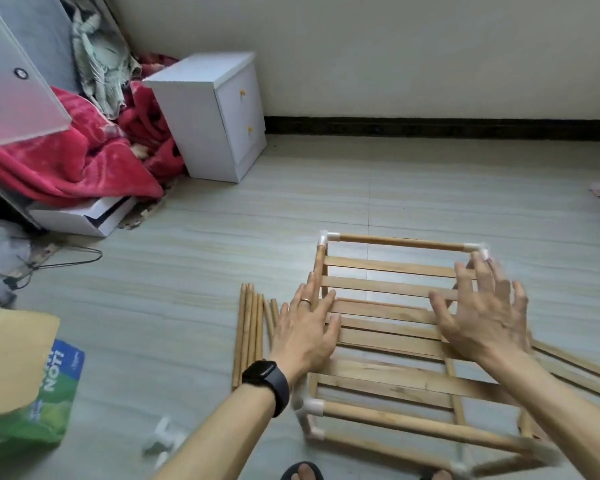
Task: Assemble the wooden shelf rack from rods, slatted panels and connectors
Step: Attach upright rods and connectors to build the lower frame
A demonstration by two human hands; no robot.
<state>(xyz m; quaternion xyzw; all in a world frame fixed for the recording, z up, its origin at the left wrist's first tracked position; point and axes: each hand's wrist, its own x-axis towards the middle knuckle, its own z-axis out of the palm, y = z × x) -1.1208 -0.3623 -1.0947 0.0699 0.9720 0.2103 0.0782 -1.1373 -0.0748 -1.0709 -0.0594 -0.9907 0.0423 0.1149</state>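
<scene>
Shelf rack (388, 337), location? (M)

On the tiled floor (222, 271), partly built: wooden rods joined by white corner connectors (328, 238), with slatted panels (388, 268) inside the frame. (K)

Hands, relative to the rack? (M)

Left hand (305, 327) lies flat at the rack's left edge, fingers straight and spread across the slat ends, gripping nothing. Right hand (482, 320) is over the rack's right half, fingers splayed, likewise gripping nothing. It is motion-blurred, so contact with the slats cannot be told. (K)

Worn items? (M)

Black smartwatch (265, 379) on the left wrist, ring (305, 300) on a left finger. (K)

Loose parts? (M)

Bundle of loose rods (250, 334) on the floor just left of the rack, parallel to its side. Further rods (575, 365) lie right of the rack, partly under the right forearm. One spare connector (161, 436), blurred, lies left of the rack's near corner. (K)

Surroundings? (M)

White two-drawer cabinet (208, 116) well beyond the rack to its left, against the wall. Red blanket (84, 161) farther left still. Green-and-blue pack (49, 393) far left of the rack's near side. (K)
</scene>
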